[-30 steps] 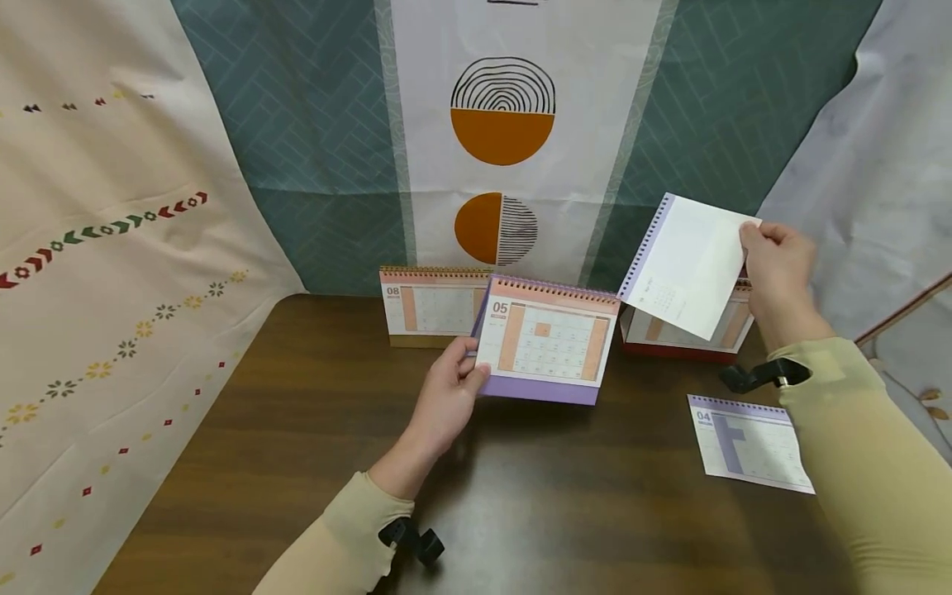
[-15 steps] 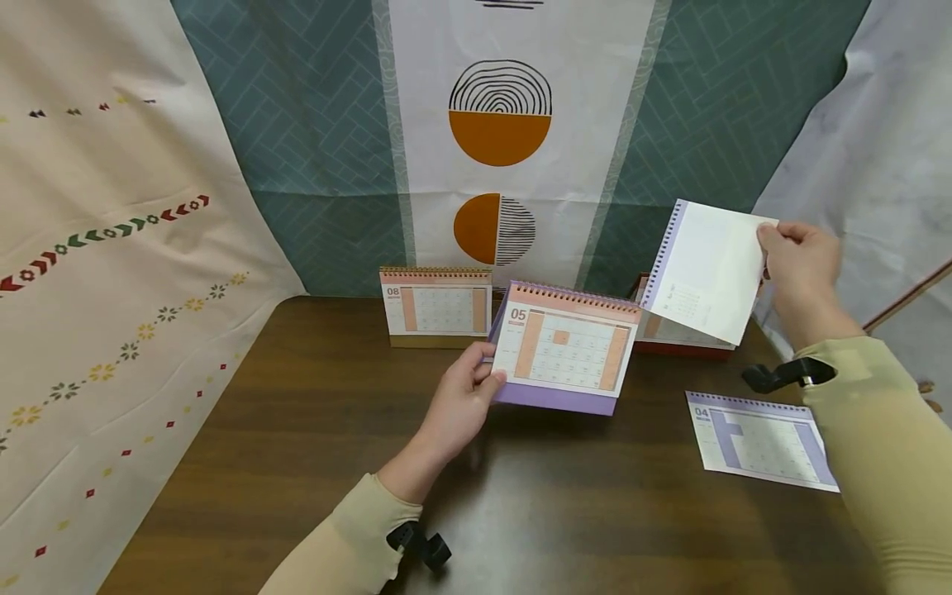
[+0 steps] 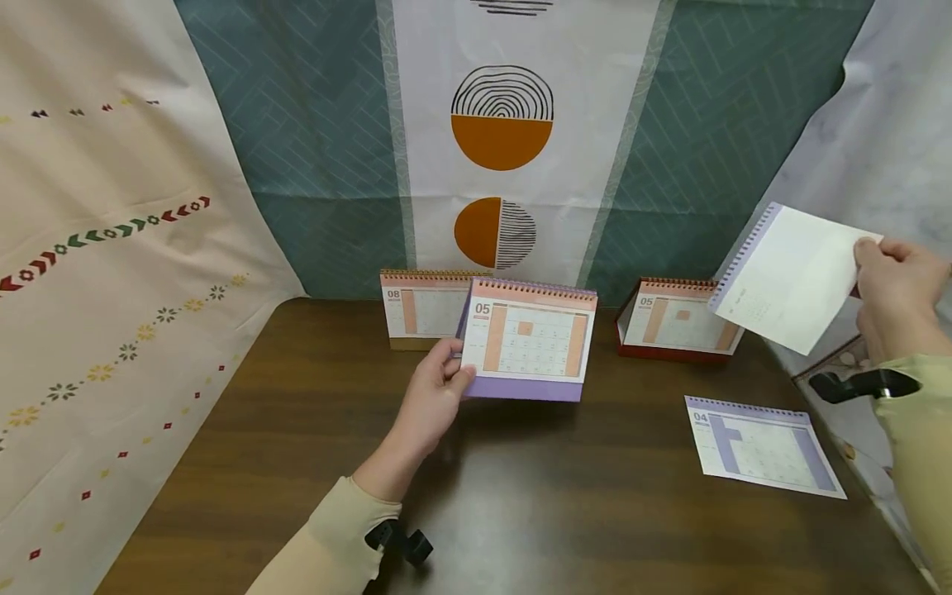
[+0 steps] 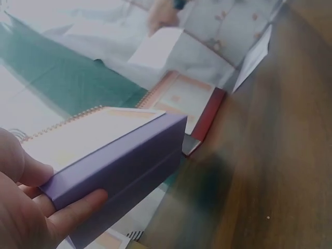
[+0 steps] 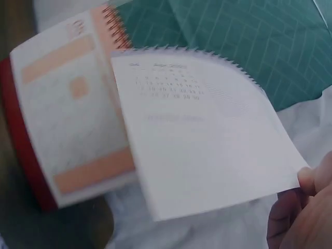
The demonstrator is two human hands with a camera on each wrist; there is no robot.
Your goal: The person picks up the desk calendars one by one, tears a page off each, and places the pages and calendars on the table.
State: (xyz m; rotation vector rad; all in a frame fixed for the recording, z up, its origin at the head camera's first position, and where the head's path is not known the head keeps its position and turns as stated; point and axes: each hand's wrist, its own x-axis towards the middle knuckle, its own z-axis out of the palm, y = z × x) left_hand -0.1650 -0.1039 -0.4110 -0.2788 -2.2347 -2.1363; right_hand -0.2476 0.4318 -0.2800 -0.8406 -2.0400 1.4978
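My left hand (image 3: 424, 401) grips the left edge of a purple desk calendar (image 3: 528, 340) showing page 05, thumb on its front. In the left wrist view, fingers lie against the purple base (image 4: 129, 155) of its stand. The calendar seems to be held just above the table. At the far right, my right hand (image 3: 903, 293) pinches a corner of a loose calendar page (image 3: 792, 277). Its mostly white side faces up, with punched holes along a purple strip. In the right wrist view, this page (image 5: 207, 140) bends and carries a small printed month grid.
A red-based desk calendar (image 3: 680, 322) on 05 stands at the back right. A gold-based one (image 3: 424, 310) on 08 stands behind the purple one, partly hidden. Another loose page (image 3: 766, 450), marked 04, lies on the wooden table (image 3: 297, 463) at right. Cloth hangs behind and at both sides.
My right hand has carried the loose page to the right, away from the purple calendar, uncovering the red-based calendar. The purple calendar has shifted right, then back left in my left hand.
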